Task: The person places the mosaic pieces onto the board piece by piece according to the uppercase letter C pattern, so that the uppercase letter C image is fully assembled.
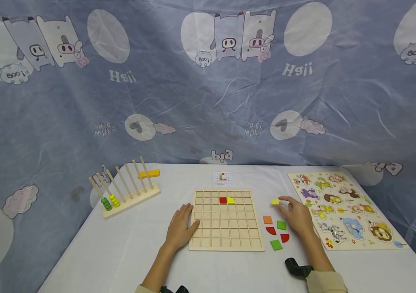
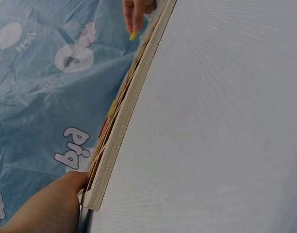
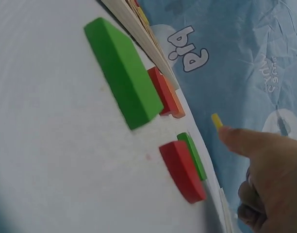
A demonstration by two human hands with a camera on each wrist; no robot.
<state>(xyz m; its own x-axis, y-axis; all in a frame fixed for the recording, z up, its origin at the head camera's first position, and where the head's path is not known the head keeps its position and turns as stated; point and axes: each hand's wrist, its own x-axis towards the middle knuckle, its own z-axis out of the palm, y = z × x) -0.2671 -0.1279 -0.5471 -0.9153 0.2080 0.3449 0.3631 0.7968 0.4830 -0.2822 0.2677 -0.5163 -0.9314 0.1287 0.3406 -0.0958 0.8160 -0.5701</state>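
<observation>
A wooden grid board (image 1: pixel 208 245) lies on the white table, holding a red square (image 1: pixel 223 200) and a yellow piece (image 1: pixel 231 200) side by side near its top. My left hand (image 1: pixel 180 230) rests at the board's left edge, fingers extended alongside and thumb (image 2: pixel 76 180) on the rim. To the right of the board, my right hand (image 1: pixel 297 215) pinches another small yellow piece (image 1: pixel 275 201) between thumb and fingertips, raised above the table. Below that hand lie an orange square (image 1: pixel 268 220), two green squares (image 1: pixel 281 225) and two red quarter-round pieces (image 1: pixel 285 238).
Behind the board lies a small pattern card (image 1: pixel 222 177). At the left stands a wooden peg counter (image 1: pixel 134 200) with green and yellow beads, a yellow block (image 1: pixel 149 174) behind it. An animal puzzle board (image 1: pixel 343 209) lies at the right. A printed curtain (image 1: pixel 200 93) hangs behind the table.
</observation>
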